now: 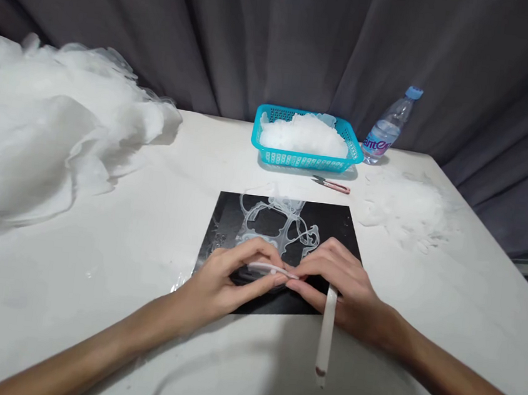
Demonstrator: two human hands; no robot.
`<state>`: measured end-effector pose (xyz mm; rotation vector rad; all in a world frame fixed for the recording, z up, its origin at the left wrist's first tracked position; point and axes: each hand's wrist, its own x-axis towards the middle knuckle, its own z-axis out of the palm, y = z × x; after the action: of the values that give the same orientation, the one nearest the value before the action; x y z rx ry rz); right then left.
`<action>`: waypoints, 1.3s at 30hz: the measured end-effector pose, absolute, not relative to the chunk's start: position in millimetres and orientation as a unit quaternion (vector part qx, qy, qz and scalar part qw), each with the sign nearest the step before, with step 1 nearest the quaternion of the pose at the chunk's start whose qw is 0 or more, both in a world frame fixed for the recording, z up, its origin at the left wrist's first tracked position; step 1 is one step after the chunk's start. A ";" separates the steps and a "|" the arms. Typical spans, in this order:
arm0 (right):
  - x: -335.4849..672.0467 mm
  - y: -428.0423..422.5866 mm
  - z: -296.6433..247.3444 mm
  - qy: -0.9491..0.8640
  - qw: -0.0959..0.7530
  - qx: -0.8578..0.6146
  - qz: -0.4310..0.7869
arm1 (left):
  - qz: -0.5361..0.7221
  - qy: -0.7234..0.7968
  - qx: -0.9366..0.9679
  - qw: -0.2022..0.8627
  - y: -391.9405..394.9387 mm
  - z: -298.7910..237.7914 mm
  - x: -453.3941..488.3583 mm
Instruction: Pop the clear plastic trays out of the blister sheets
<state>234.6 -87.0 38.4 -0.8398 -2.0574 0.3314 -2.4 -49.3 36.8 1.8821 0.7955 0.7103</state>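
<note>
Over a black mat (354, 232), both hands meet at a thin, curved, whitish piece (263, 266) of soft-looking material. My left hand (232, 273) pinches it between thumb and fingers. At the piece's right end, my right hand (340, 281) is closed, with its fingertips against it. A slim white stick-like tool (325, 342) also sits in my right hand, pointing toward me with a dark mark near its lower end; its upper part is hidden by the hand. Just beyond my fingers, a translucent sheet with cut-out openings (266, 238) lies on the mat.
A large heap of white translucent sheets (39, 136) covers the table's left side. At the back stand a turquoise basket (305, 161) of white pieces and a water bottle (386, 132). Thread snips (331, 184) lie before the basket, and white scraps (407, 206) are piled right.
</note>
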 end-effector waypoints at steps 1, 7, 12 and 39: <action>235.0 -87.0 38.0 -0.826 0.435 -0.334 0.130 | 0.291 0.318 0.773 0.465 -49.6 37.5 -2.6; 239.7 -85.2 41.0 -0.828 0.431 -0.340 0.116 | 0.294 0.296 0.774 0.475 -52.3 41.9 -0.5; 240.0 -85.6 40.2 -0.826 0.431 -0.344 0.115 | 0.299 0.301 0.765 0.484 -52.4 37.1 -0.6; 245.1 -86.5 36.0 -0.829 0.430 -0.343 0.101 | 0.312 0.269 0.760 0.503 -56.7 38.7 -1.0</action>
<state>245.1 -86.5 36.0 -0.8552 -2.0681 0.2516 -1.0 -56.7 38.7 1.8351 0.6495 0.7541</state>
